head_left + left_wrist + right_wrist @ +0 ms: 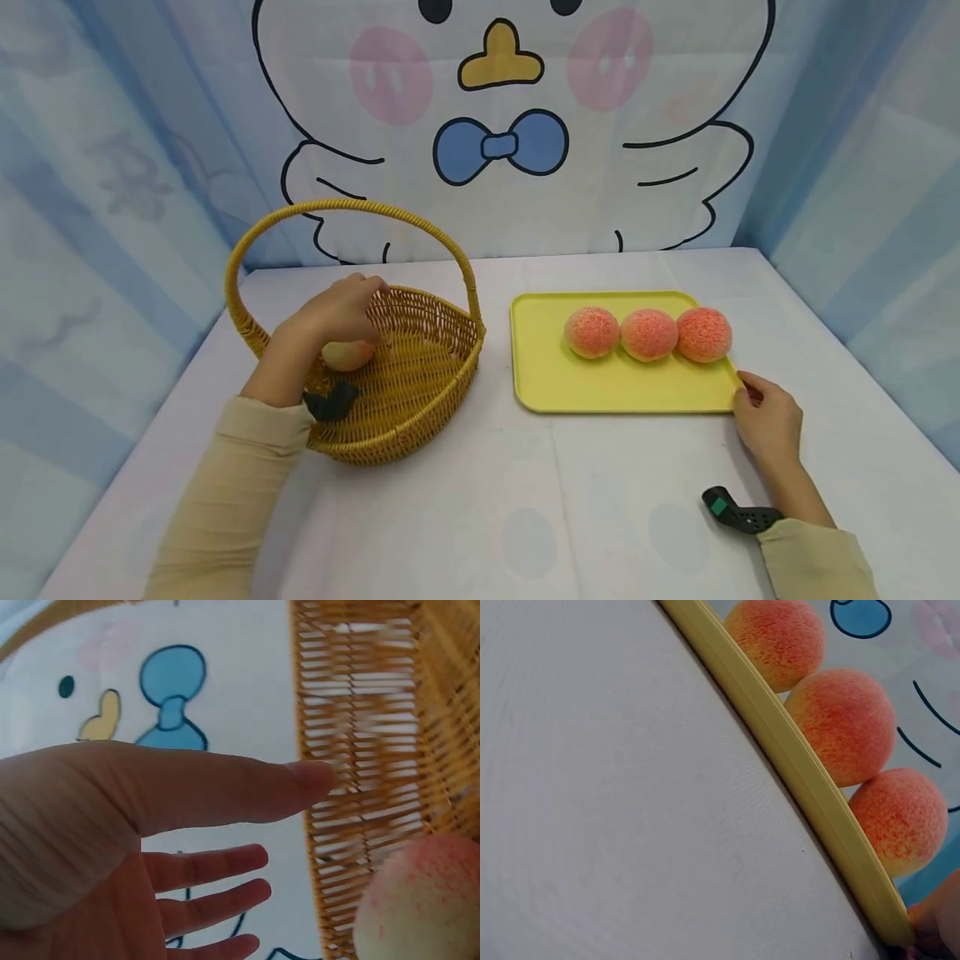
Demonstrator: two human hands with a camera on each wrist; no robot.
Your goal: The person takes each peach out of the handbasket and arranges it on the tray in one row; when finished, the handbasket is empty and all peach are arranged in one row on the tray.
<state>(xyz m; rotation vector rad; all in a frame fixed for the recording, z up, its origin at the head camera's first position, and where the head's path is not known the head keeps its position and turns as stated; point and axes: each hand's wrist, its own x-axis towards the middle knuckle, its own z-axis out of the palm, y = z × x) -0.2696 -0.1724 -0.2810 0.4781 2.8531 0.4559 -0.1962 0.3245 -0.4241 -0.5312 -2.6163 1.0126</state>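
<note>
My left hand (pixel 341 310) is over the left part of a wicker basket (pixel 420 425), its thumb and fingers spread and nothing between them in the left wrist view. Below it, a pale peach (pixel 348 356) with a red blush lies inside the basket; the left wrist view catches the same peach (pixel 424 907) beside the woven wall. At the right, my right hand (pixel 771 421) pinches the front right corner of a yellow tray (pixel 540 383). Three red-orange peaches, a left one (pixel 592 332), a middle one (pixel 648 335) and a right one (pixel 703 335), sit in a row on the tray.
The basket's tall arched handle (pixel 352 204) rises above its rim. A white cloth (pixel 450 525) covers the table under basket and tray. Behind stands a curtain with a cartoon face and blue bow tie (pixel 500 147). Black wrist devices, such as the right one (pixel 742 515), sit at both cuffs.
</note>
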